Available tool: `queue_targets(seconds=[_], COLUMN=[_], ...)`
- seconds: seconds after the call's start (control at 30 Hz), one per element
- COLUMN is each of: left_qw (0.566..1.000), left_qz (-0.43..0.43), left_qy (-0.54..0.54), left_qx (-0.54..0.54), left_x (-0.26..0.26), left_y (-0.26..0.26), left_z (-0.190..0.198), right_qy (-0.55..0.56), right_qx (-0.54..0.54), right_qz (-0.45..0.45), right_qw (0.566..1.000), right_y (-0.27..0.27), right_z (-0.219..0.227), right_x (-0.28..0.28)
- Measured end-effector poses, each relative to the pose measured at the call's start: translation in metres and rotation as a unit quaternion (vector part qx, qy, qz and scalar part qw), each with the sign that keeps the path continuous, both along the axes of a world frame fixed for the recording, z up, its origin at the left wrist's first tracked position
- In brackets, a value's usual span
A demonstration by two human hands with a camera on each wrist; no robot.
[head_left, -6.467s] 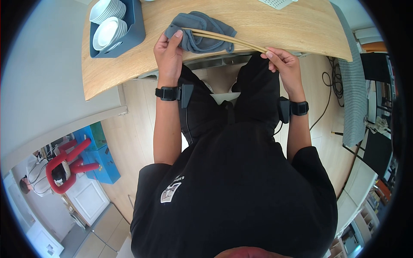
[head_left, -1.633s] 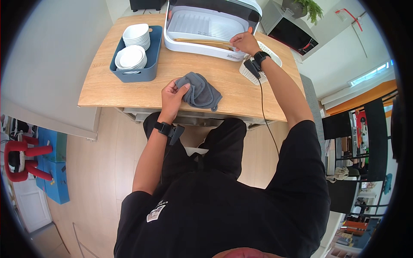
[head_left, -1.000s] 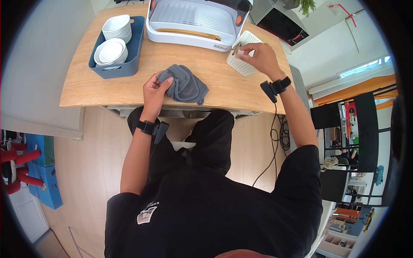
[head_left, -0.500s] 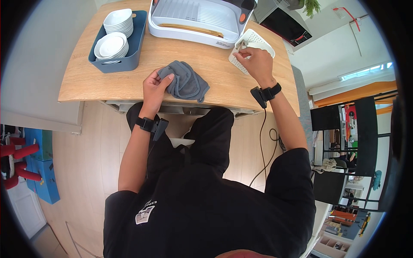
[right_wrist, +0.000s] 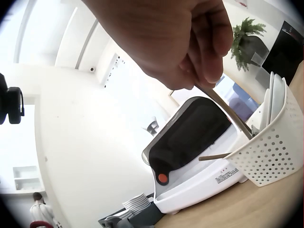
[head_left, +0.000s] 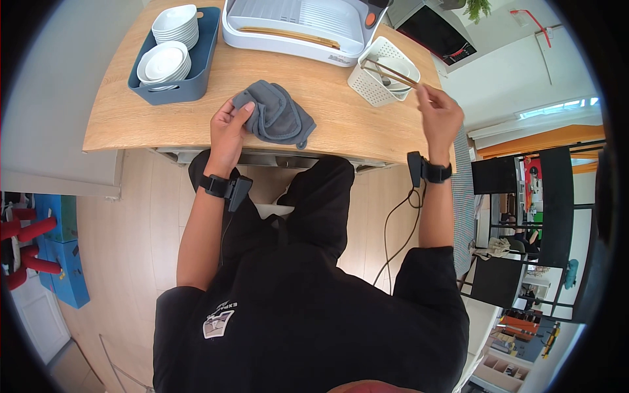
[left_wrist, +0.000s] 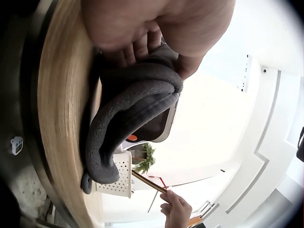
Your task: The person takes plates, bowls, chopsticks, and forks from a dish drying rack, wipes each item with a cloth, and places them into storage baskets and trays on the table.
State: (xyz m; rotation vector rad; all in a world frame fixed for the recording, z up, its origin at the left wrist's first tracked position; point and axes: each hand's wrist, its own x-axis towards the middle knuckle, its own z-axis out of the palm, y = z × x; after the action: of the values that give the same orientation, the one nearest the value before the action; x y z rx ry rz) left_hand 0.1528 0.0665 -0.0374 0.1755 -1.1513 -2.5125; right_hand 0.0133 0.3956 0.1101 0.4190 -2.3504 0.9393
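Note:
My left hand [head_left: 228, 134] grips one edge of a folded grey cloth [head_left: 278, 112], which lies along the table's front. In the left wrist view the cloth [left_wrist: 107, 104] bulges in thick folds below curled fingers. At the right, my right hand [head_left: 440, 118] pinches the near end of brown chopsticks [head_left: 401, 76], and they slant over a white perforated basket [head_left: 372, 90]. White dishes [head_left: 400, 65] stand inside that basket. From the right wrist view, a thin brown stick end [right_wrist: 213, 156] juts past the basket's rim. Light wooden chopsticks [head_left: 288, 36] lie along the front of a white lidded dish box [head_left: 282, 49].
A blue-grey bin [head_left: 171, 95] with stacked white bowls [head_left: 167, 62] stands at the table's left. Behind the basket, at the right, is a microwave [head_left: 432, 36]. A black cable [head_left: 386, 249] hangs from the right wrist camera.
My right hand has left the wooden chopsticks in the dish box, reached into the basket and drawn brown chopsticks up towards the right. Earlier both hands had chopsticks at the cloth; my left hand keeps the cloth.

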Motion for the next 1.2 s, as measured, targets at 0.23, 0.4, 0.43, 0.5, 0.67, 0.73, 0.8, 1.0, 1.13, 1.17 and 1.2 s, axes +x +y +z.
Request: queue_targets(seconds=[0.23,0.4,0.43,0.5,0.67,0.73,0.8,1.0,1.13,1.17,1.2], left_qw=[0.999,0.998,0.997,0.997,0.996,0.996,0.996,0.996,0.995,0.996,0.997], left_qz=[-0.025,-0.042,-0.052,-0.065,-0.084,-0.088,-0.091,-0.083,-0.067,-0.051,-0.035], left_qy=[0.008,0.011,0.014,0.012,0.012,0.011,0.008,-0.016,-0.03,-0.031,-0.031], left_qx=[0.044,0.049,0.048,0.042,0.034,0.027,0.022,-0.018,-0.061,-0.064,-0.067], left_x=[0.002,0.0,0.0,-0.002,-0.001,0.0,0.001,-0.001,-0.003,-0.003,-0.004], left_y=[0.001,-0.003,-0.003,-0.006,-0.009,-0.007,-0.006,-0.003,0.0,0.003,0.005], left_z=[0.008,0.002,0.002,-0.002,-0.004,-0.002,-0.001,0.0,-0.001,0.0,0.001], right_qy=[0.035,0.007,-0.051,-0.139,-0.224,-0.251,-0.267,-0.189,-0.09,-0.091,-0.092], right_qx=[-0.232,-0.372,-0.411,-0.43,-0.409,-0.405,-0.348,-0.216,-0.1,-0.103,-0.13], right_qz=[-0.059,-0.028,0.016,0.082,0.183,0.217,0.253,0.242,0.238,0.236,0.229], right_qw=[0.97,0.928,0.91,0.888,0.865,0.852,0.862,0.927,0.962,0.962,0.96], right_y=[0.016,-0.018,-0.032,-0.067,-0.135,-0.151,-0.164,-0.172,-0.168,-0.168,-0.169], right_z=[0.006,-0.031,-0.042,-0.057,-0.093,-0.106,-0.115,-0.126,-0.125,-0.123,-0.123], right_x=[0.057,0.088,0.092,0.103,0.11,0.113,0.116,0.115,0.111,0.112,0.113])
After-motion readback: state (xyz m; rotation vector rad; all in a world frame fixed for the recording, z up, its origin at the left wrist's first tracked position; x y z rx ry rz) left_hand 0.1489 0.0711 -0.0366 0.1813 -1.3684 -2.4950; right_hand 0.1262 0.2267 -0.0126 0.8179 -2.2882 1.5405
